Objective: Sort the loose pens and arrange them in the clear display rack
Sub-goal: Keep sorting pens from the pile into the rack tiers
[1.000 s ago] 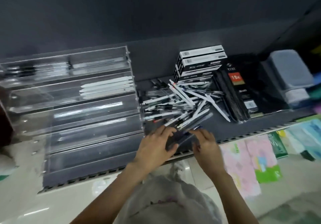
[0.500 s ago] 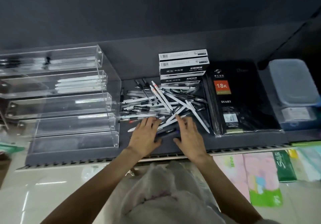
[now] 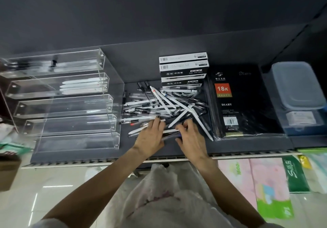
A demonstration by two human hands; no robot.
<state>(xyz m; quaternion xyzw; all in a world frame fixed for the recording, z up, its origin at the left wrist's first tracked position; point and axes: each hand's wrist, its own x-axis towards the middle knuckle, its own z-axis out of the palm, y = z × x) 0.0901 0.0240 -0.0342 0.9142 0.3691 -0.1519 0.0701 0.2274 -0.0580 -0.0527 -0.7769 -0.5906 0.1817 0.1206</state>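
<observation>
A loose heap of slim pens (image 3: 164, 107) is spread on the dark matte shelf (image 3: 247, 144), directly beyond both hands. White opaque barrels, clear plastic barrels with black grips and a few red-tipped ones are crossed over one another; the number is too large and too tangled to be counted.

The left hand (image 3: 150, 135) is laid palm down on the near edge of the heap, its fingers fairly straight and pressed onto the pens. The right hand (image 3: 191, 137) is set just beside it, fingers bent over a dark pen (image 3: 169, 136) that lies between the two hands; whether that pen is actually pinched cannot be told.

To the left of the left hand the clear display rack (image 3: 70, 104) is seen: glossy transparent acrylic, stepped in five long rectangular troughs. A few white pens (image 3: 79, 85) are held in the second trough from the back, and dark pens, blurred, in the rearmost one.

Beyond the heap, a stack of flat black-and-white cardboard pen boxes (image 3: 183, 70) is found; at least three can be made out. To the right of the right hand a black diary (image 3: 242, 104) in shiny plastic wrap is laid flat, with an orange label. Further right, a frosted bluish plastic container (image 3: 299, 93) with rounded corners is seen.
</observation>
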